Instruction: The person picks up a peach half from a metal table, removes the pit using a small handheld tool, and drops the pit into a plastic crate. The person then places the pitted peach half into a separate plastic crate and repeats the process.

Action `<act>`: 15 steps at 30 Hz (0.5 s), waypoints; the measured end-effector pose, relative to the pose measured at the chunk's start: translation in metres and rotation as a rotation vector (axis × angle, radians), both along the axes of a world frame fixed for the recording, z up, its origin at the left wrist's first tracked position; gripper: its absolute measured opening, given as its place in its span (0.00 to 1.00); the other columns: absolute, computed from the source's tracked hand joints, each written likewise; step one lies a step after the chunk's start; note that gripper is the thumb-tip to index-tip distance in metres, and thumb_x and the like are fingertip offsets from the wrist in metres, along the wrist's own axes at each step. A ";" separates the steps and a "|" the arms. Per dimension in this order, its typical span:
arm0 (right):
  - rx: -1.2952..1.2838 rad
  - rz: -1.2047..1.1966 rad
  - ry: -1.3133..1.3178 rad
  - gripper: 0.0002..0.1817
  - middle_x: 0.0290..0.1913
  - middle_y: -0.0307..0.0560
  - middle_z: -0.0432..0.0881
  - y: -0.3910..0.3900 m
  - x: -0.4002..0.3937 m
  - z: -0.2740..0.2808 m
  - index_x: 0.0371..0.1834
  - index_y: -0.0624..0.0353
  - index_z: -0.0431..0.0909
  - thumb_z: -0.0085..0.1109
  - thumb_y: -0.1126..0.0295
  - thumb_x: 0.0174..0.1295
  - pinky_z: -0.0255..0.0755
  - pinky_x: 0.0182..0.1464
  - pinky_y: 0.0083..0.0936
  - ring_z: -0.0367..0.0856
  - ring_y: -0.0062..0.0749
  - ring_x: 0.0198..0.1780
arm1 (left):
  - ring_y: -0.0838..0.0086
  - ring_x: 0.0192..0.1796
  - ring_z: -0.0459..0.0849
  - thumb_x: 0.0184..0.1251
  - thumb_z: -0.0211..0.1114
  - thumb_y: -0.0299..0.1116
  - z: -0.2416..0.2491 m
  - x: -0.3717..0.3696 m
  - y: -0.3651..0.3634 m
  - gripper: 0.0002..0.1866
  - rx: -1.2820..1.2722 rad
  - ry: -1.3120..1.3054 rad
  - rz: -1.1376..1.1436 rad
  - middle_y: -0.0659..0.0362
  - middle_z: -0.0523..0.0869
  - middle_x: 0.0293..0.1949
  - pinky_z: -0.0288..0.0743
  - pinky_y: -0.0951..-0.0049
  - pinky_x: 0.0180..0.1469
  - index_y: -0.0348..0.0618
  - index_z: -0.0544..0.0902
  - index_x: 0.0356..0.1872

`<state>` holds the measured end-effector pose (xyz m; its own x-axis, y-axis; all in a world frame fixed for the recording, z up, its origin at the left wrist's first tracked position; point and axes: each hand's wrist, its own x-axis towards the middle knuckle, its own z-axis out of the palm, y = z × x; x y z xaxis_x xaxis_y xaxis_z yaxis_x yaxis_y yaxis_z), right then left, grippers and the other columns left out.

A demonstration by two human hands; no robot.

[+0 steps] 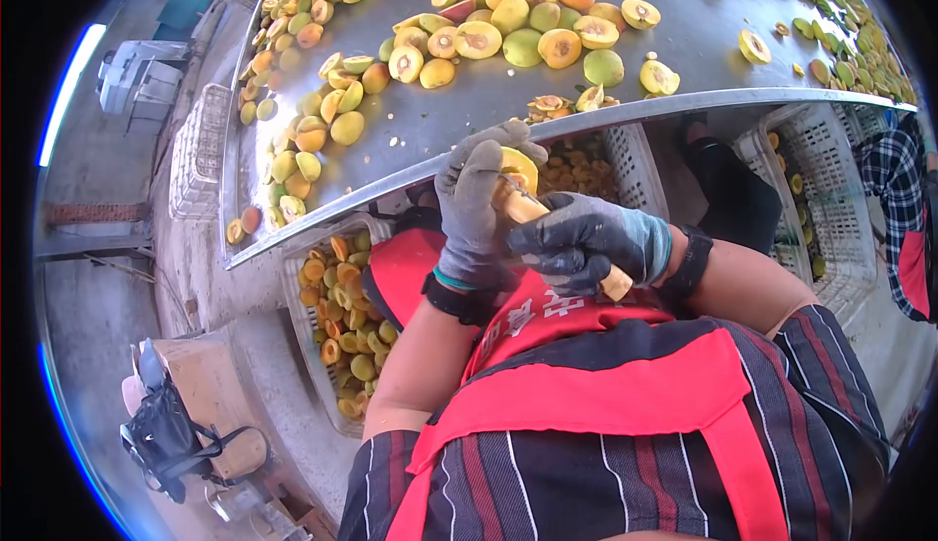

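Note:
My left hand (pixel 477 204), in a grey glove, is closed round a halved yellow fruit (pixel 518 168) just over the front edge of the metal table (pixel 391 145). My right hand (pixel 586 240), gloved in dark grey, grips the wooden handle (pixel 617 284) of a tool. The tool's far end meets the cut side of the fruit; its tip is partly hidden by the fruit and fingers. Halved fruits (pixel 479 41) with pits showing lie in a heap on the table beyond my hands.
More fruit halves (pixel 347 129) lie at the table's left and right. Below stand white crates of fruit: one at left (pixel 320 375), one under the table (pixel 633 165), another at right (pixel 850 218). A person in a checked sleeve (pixel 891 174) is at far right. A black bag (pixel 161 433) rests lower left.

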<state>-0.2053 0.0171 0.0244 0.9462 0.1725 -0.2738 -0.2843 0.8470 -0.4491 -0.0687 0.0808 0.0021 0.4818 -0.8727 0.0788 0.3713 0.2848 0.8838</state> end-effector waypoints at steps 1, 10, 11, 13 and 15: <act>-0.086 -0.023 0.013 0.12 0.14 0.32 0.64 0.001 0.000 0.002 0.24 0.56 0.68 0.57 0.64 0.61 0.58 0.14 0.17 0.62 0.17 0.11 | 0.71 0.34 0.82 0.67 0.55 0.38 -0.002 -0.001 0.000 0.15 -0.001 -0.001 0.001 0.52 0.83 0.36 0.77 0.73 0.40 0.34 0.79 0.41; -0.586 -0.054 0.178 0.15 0.18 0.39 0.72 0.000 -0.002 -0.022 0.37 0.58 0.72 0.53 0.57 0.63 0.62 0.14 0.20 0.71 0.22 0.15 | 0.65 0.34 0.80 0.71 0.42 0.53 0.006 0.043 0.039 0.27 -0.028 0.207 0.097 0.50 0.81 0.39 0.78 0.69 0.31 0.36 0.73 0.48; -0.705 0.044 0.101 0.17 0.19 0.39 0.72 -0.014 -0.011 -0.035 0.38 0.58 0.72 0.48 0.53 0.66 0.63 0.14 0.18 0.71 0.22 0.16 | 0.65 0.35 0.80 0.70 0.42 0.53 -0.012 0.068 0.060 0.27 0.042 0.073 0.294 0.51 0.80 0.38 0.79 0.69 0.32 0.36 0.73 0.49; -0.869 0.042 0.131 0.21 0.20 0.40 0.73 -0.023 -0.020 -0.035 0.37 0.58 0.72 0.45 0.50 0.66 0.64 0.14 0.18 0.70 0.23 0.14 | 0.67 0.41 0.80 0.69 0.45 0.53 -0.004 0.098 0.116 0.26 0.232 -0.148 0.454 0.56 0.81 0.39 0.77 0.71 0.42 0.41 0.77 0.50; -0.913 0.143 0.256 0.22 0.19 0.40 0.73 -0.035 -0.024 -0.039 0.36 0.58 0.72 0.44 0.48 0.66 0.64 0.13 0.19 0.70 0.23 0.13 | 0.69 0.42 0.80 0.63 0.57 0.43 0.023 0.131 0.170 0.19 0.731 -0.914 0.385 0.55 0.83 0.39 0.73 0.72 0.44 0.37 0.80 0.45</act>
